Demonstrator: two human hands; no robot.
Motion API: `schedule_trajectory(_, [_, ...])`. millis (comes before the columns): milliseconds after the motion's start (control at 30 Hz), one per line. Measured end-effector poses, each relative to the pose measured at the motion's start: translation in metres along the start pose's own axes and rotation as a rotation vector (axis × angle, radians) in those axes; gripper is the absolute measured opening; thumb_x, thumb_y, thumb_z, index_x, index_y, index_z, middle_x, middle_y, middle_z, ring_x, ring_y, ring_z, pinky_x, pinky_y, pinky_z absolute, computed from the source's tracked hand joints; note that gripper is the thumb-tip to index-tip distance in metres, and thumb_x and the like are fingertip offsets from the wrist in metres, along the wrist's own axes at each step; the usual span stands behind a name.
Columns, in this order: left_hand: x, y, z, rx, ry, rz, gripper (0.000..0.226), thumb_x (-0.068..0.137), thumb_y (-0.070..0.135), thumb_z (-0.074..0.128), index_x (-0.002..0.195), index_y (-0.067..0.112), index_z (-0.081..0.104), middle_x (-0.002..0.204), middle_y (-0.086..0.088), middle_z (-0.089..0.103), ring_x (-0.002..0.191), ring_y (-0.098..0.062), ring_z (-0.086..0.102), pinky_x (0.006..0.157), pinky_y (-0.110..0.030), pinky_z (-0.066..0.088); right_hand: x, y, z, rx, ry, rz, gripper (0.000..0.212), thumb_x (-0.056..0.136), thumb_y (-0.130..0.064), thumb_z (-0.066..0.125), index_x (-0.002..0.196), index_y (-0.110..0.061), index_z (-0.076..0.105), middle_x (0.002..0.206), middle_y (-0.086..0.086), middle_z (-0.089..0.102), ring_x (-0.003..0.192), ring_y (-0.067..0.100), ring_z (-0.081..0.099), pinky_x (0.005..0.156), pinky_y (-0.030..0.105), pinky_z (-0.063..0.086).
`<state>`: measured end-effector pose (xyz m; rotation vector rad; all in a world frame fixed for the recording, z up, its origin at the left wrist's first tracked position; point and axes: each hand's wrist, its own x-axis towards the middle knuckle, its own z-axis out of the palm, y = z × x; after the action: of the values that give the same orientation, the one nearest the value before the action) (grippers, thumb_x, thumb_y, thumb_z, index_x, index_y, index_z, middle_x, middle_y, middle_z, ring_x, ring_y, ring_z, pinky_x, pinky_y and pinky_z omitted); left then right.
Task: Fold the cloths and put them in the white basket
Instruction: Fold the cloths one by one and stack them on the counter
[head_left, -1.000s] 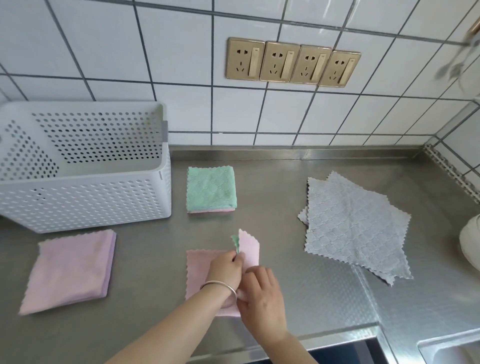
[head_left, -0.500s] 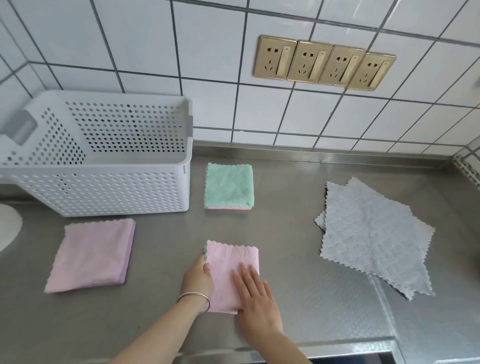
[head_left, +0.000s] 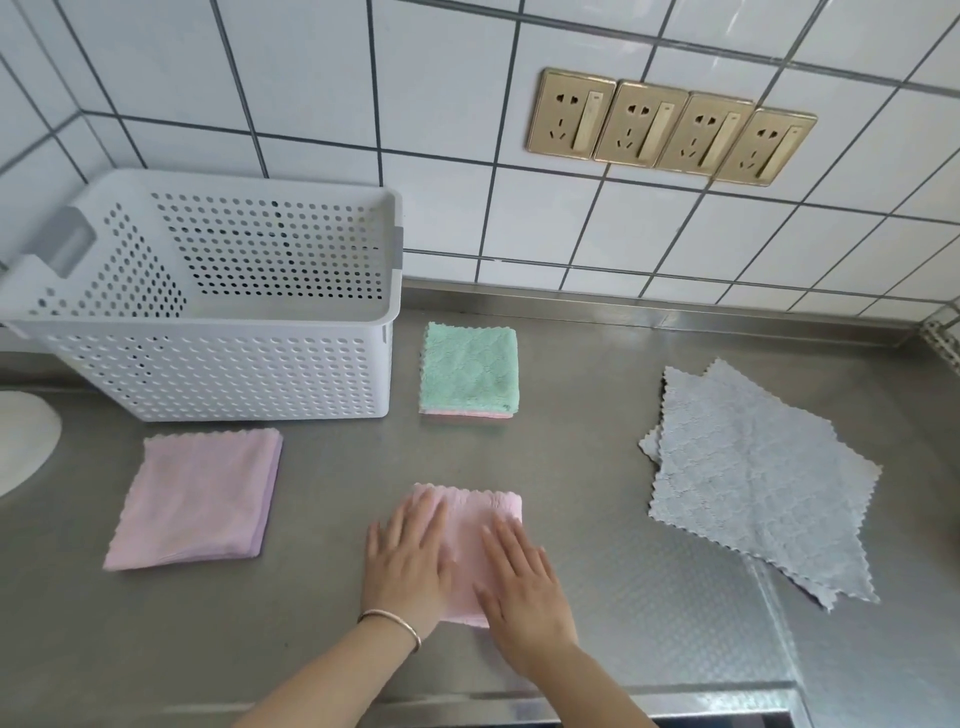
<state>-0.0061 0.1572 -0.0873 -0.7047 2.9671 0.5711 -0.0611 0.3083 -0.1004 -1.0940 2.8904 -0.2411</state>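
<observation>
A small folded pink cloth (head_left: 470, 525) lies on the steel counter near the front edge. My left hand (head_left: 408, 558) and my right hand (head_left: 522, 582) both press flat on it, fingers spread. A folded green cloth (head_left: 469, 368) rests behind it, beside the white perforated basket (head_left: 218, 369), whose inside looks empty. A larger folded pink cloth (head_left: 200, 499) lies in front of the basket at the left. Unfolded grey cloths (head_left: 753, 478) are spread out at the right.
A tiled wall with a row of gold sockets (head_left: 670, 132) stands behind the counter. A white rounded object (head_left: 23, 441) shows at the left edge. The counter's front edge (head_left: 701, 701) runs just below my forearms.
The pink cloth's raised corner was folded down into a small square. Both hands went from pinching it to lying flat on top. The view shifted left.
</observation>
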Motion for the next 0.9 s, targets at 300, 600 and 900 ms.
schedule_trajectory(300, [-0.003, -0.023, 0.019, 0.18, -0.234, 0.029, 0.06, 0.089, 0.058, 0.015, 0.135, 0.027, 0.038, 0.156, 0.006, 0.014, 0.127, -0.02, 0.034, 0.113, -0.046, -0.003, -0.004, 0.0, 0.016, -0.022, -0.095, 0.024, 0.087, 0.081, -0.051, 0.038, 0.148, -0.012, -0.002, 0.157, 0.001, -0.008, 0.145, 0.014, -0.009, 0.11, 0.036, 0.001])
schedule_trajectory(600, [-0.01, -0.009, 0.003, -0.186, 0.106, -0.408, 0.052, 0.047, 0.039, 0.082, 0.09, 0.016, 0.064, 0.1, -0.01, 0.058, 0.092, -0.035, 0.056, 0.077, -0.039, 0.048, 0.002, -0.009, -0.006, 0.159, -0.04, 0.182, 0.076, 0.044, -0.025, 0.076, 0.113, -0.019, 0.046, 0.102, -0.003, 0.065, 0.09, 0.017, 0.059, 0.074, 0.026, 0.055])
schedule_trajectory(900, [-0.009, 0.0, -0.005, -0.184, -0.061, -0.489, 0.02, 0.082, 0.047, 0.052, 0.088, 0.028, 0.055, 0.108, 0.002, 0.053, 0.109, -0.022, 0.047, 0.085, -0.031, 0.037, 0.014, -0.028, -0.034, 0.603, -0.179, 0.675, 0.051, 0.089, -0.012, 0.04, 0.138, -0.021, 0.03, 0.125, 0.007, 0.054, 0.108, 0.028, 0.054, 0.078, 0.032, 0.042])
